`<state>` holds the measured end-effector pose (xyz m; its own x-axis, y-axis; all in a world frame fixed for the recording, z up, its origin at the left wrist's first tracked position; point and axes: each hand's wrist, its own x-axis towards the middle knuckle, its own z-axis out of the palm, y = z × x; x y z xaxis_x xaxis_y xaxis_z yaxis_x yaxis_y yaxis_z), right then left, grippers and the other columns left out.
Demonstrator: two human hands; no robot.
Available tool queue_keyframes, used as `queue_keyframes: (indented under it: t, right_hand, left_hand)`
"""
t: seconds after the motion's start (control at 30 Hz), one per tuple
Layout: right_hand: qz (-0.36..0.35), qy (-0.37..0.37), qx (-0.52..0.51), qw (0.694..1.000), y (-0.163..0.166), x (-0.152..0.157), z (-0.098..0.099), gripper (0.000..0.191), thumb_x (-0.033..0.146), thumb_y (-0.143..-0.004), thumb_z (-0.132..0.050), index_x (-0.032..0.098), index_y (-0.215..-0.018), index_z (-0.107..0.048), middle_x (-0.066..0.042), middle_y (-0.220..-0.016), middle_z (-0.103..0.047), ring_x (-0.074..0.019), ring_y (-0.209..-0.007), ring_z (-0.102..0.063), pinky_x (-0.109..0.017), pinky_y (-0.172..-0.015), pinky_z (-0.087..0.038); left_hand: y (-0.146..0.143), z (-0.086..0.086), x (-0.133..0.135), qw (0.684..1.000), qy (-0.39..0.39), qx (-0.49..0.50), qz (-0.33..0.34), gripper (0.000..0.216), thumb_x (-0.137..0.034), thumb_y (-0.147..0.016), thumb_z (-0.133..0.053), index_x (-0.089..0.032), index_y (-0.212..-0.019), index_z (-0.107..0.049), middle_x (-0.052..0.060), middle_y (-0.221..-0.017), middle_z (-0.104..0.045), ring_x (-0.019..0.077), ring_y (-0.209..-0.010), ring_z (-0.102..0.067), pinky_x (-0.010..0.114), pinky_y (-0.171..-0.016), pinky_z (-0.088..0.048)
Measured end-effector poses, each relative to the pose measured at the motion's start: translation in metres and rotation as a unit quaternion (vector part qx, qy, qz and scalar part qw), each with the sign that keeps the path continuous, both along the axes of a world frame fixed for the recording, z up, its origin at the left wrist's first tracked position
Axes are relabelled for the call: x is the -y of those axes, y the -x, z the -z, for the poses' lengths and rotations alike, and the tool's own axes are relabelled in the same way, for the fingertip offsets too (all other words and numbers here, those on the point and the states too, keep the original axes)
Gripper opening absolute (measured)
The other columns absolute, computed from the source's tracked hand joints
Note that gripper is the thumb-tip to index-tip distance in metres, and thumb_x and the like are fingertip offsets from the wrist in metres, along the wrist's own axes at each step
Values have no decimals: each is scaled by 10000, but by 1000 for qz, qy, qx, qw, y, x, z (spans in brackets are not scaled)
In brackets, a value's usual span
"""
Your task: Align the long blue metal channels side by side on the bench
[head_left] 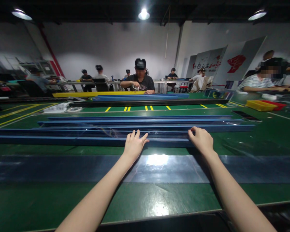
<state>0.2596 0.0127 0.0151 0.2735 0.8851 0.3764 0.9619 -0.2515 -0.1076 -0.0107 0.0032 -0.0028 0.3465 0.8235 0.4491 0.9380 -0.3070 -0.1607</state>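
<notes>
The nearest blue channel [62, 140] is a long strip with raised edges, lying across the green table. My left hand [133, 146] rests at its near edge with the fingers spread. My right hand [201, 140] is closed at the channel's right end, thumb and fingers pinched on it. Clear film shows inside the channel near my left hand. More blue channels [140, 122] lie just behind. A wide clear plastic strip [70, 169] lies flat beneath my forearms, running across the table.
Crumpled clear film [251, 145] lies to the right. Farther back are a phone [246, 116], a yellow tray [259, 105], a black bar [154, 102] and a yellow bar [82, 94]. A person [141, 80] across the table holds a white ring. Others sit in the background.
</notes>
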Motion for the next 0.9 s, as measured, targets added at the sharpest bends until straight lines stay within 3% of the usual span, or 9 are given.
queue_keyframes:
  t: [0.23, 0.43, 0.57, 0.77, 0.9]
  right_hand:
    - [8, 2, 17, 1000, -3, 0, -1, 351, 359, -831, -337, 182, -891, -634, -107, -884, -661, -228, -797, -605, -291, -616, -394]
    - [82, 6, 12, 997, -13, 0, -1, 416, 400, -840, -314, 157, -874, -650, -133, -823, -666, -247, -775, -614, -313, -617, -403]
    - [92, 13, 14, 996, -16, 0, -1, 450, 439, -838, -310, 152, -896, -651, -143, -816, -664, -274, -786, -612, -330, -608, -405]
    - [60, 16, 13, 998, -9, 0, -3, 466, 448, -850, -295, 159, -917, -655, -141, -830, -667, -265, -799, -607, -323, -616, -402]
    - [-29, 26, 45, 998, 0, 1, -3, 453, 438, -867, -287, 188, -916, -662, -109, -855, -675, -227, -811, -601, -297, -652, -399]
  left_hand:
    - [0, 3, -1, 1000, 4, 10, 12, 461, -505, -824, -406, -260, -1201, -510, 132, -1230, -519, 301, -1161, -446, 392, -876, -399]
    - [2, 8, -1, 990, 9, -11, 138, 530, -527, -831, -381, -246, -1280, -415, 114, -1317, -434, 276, -1233, -363, 390, -963, -339]
    - [2, 8, 0, 983, 18, -16, 184, 487, -494, -865, -336, -265, -1292, -388, 70, -1337, -418, 250, -1250, -340, 383, -985, -314]
    - [-4, 3, 2, 991, 12, 21, 131, 432, -489, -878, -302, -248, -1155, -530, 49, -1242, -521, 254, -1178, -423, 378, -925, -351]
    - [-3, 0, 2, 997, -20, 56, 51, 403, -454, -888, -303, -198, -970, -603, 66, -1079, -610, 243, -1078, -492, 372, -869, -369]
